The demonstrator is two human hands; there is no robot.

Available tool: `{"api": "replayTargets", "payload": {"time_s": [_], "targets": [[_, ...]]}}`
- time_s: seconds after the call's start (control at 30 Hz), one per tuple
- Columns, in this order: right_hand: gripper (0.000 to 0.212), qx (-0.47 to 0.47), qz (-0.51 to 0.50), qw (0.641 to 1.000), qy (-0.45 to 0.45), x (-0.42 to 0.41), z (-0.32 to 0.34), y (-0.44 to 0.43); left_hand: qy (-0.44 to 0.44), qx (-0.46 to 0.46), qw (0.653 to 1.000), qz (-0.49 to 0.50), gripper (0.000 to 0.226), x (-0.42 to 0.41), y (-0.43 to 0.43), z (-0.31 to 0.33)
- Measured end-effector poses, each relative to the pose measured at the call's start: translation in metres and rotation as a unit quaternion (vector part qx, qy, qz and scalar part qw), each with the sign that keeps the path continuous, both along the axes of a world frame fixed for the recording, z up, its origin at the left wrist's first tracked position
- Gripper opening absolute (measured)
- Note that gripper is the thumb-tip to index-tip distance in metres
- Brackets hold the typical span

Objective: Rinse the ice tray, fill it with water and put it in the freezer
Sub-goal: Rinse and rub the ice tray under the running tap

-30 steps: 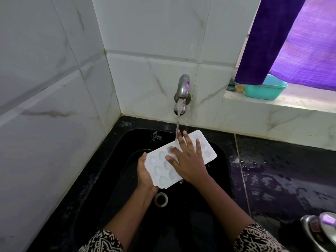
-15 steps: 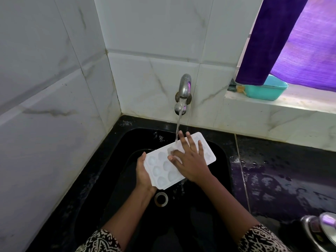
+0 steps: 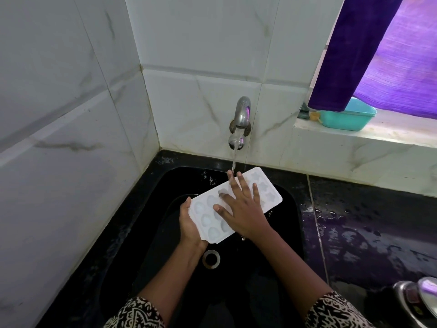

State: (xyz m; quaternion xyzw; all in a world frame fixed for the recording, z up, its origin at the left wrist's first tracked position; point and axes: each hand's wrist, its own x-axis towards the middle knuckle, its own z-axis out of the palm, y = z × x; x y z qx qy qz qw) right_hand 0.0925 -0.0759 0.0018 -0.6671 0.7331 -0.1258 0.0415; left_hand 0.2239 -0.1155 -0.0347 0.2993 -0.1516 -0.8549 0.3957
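Note:
A white ice tray [image 3: 264, 188] with shaped moulds is held over the black sink [image 3: 292, 218], its cavities facing up. My left hand [image 3: 189, 227] grips the tray's near-left end from below. My right hand [image 3: 243, 204] lies flat on top of the tray with fingers spread, holding nothing. Water runs from the metal wall tap [image 3: 241, 114] in a thin stream [image 3: 234, 162] onto my right fingertips and the tray's middle.
The sink drain [image 3: 211, 258] lies below the tray. A wet black counter [image 3: 373, 233] extends right, with a metal vessel [image 3: 418, 301] at its near corner. A teal tub [image 3: 347, 118] sits on the window ledge under a purple curtain [image 3: 369, 48]. Tiled walls close the left and back.
The tray and both hands have shifted slightly; my right hand slid a little across the tray's top under the running water. My left hand kept its grip.

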Motion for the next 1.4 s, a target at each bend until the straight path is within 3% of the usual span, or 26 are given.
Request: {"api": "replayTargets", "payload": {"time_s": [0.07,0.17,0.27,0.47,0.57,0.7,0.9,1.07,1.27,1.4], "targets": [[0.062,0.027,-0.005,0.999,-0.026,-0.006,0.002,0.002,-0.007,-0.004,1.000,-0.007,0.065,0.003,0.000,0.000],[0.081,0.003,-0.039,0.999,-0.034,-0.009,0.001,0.003,-0.020,0.001,1.000,-0.017,0.066,0.002,0.006,-0.003],[0.079,0.016,-0.019,0.999,-0.019,0.001,-0.005,0.008,-0.015,0.003,1.000,-0.005,0.068,0.000,0.004,-0.002],[0.078,-0.024,-0.044,0.991,-0.125,-0.012,0.003,0.017,-0.037,0.015,0.999,0.007,0.066,0.002,0.002,-0.006],[0.067,-0.039,-0.044,0.993,-0.107,-0.014,0.005,0.022,-0.041,0.016,0.999,0.023,0.067,0.002,-0.002,-0.006],[0.051,0.035,-0.013,0.999,-0.039,-0.009,0.001,0.020,-0.035,0.000,0.999,0.023,0.065,-0.002,-0.007,0.002],[0.046,0.040,-0.024,0.998,-0.045,-0.009,0.000,0.013,-0.039,-0.002,0.999,0.027,0.067,0.000,-0.012,0.003],[0.078,0.023,-0.002,1.000,-0.002,0.003,-0.002,0.008,-0.031,0.000,0.999,0.032,0.068,-0.001,-0.013,-0.001],[0.075,-0.003,-0.029,0.999,0.022,-0.006,-0.004,0.007,-0.030,0.003,0.999,0.034,0.066,-0.003,-0.010,-0.002],[0.077,0.008,-0.019,1.000,-0.017,0.000,-0.005,0.007,-0.032,-0.003,0.999,0.035,0.069,-0.005,-0.015,0.003]]}}
